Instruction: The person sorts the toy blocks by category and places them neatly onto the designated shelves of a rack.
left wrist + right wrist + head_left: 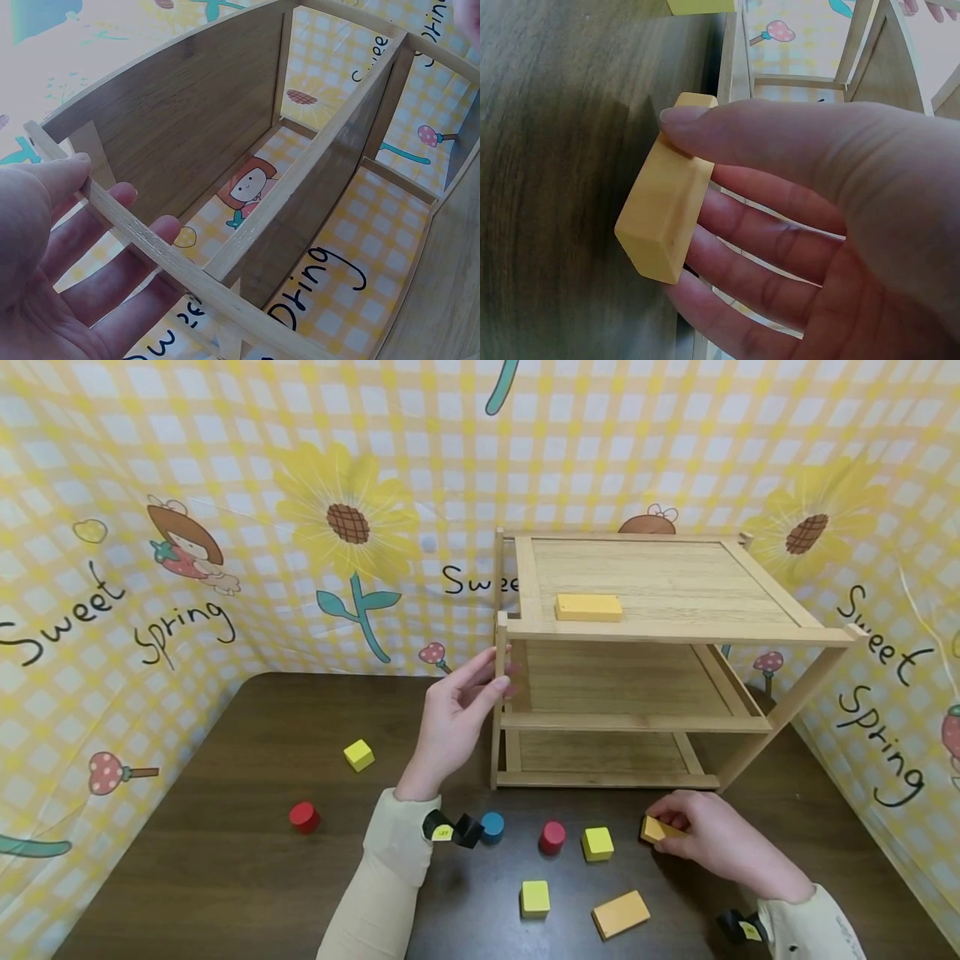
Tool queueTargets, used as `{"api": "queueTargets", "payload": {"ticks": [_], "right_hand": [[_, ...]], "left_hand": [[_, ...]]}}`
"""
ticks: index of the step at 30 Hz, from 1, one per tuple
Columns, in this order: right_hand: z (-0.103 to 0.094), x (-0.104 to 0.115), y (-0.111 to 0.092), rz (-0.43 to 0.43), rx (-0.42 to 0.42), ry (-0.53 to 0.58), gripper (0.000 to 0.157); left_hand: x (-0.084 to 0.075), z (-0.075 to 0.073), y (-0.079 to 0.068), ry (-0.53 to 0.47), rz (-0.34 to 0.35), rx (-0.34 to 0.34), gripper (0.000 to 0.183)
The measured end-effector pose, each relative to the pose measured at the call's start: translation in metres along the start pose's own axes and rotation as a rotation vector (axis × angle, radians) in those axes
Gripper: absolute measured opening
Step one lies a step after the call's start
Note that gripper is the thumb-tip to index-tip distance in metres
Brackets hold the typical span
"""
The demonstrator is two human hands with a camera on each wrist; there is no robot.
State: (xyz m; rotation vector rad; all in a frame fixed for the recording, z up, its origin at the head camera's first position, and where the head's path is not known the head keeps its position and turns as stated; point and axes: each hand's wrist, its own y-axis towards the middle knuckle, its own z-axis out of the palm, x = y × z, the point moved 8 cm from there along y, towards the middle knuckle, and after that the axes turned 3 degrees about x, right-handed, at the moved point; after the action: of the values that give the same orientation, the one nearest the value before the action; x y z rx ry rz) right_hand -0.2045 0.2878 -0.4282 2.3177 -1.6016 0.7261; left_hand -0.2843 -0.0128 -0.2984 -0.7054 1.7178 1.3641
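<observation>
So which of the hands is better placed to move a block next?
Probably the right hand: it pinches an orange block in front of the wooden shelf, while the left hand grips the shelf's left side and holds no block.

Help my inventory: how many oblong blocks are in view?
3: one block atop the wooden rack, a second block in the right hand, a third block on the dark table.
</observation>
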Motion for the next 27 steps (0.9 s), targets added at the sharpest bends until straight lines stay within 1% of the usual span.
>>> {"api": "queueTargets", "payload": {"ticks": [4, 6, 12, 20, 27], "right_hand": [[-0.003, 0.002, 0.000, -0.019, -0.010, -0.002, 0.028], [-0.005, 0.003, 0.001, -0.023, -0.013, -0.005, 0.029], [-0.010, 0.006, 0.001, -0.049, -0.029, -0.019, 0.030], [-0.014, 0.010, 0.001, -0.097, -0.063, -0.001, 0.027], [-0.023, 0.015, -0.001, -0.126, -0.168, -0.042, 0.024]], "left_hand": [[0.016, -0.002, 0.002, -0.002, 0.007, -0.004, 0.044], [0.019, -0.003, 0.003, -0.008, 0.020, -0.003, 0.044], [0.020, -0.003, 0.002, -0.013, 0.051, 0.005, 0.044], [0.021, -0.003, 0.001, 0.003, 0.044, 0.014, 0.045], [0.022, -0.003, 0.002, 0.009, 0.046, 0.013, 0.045]]}}
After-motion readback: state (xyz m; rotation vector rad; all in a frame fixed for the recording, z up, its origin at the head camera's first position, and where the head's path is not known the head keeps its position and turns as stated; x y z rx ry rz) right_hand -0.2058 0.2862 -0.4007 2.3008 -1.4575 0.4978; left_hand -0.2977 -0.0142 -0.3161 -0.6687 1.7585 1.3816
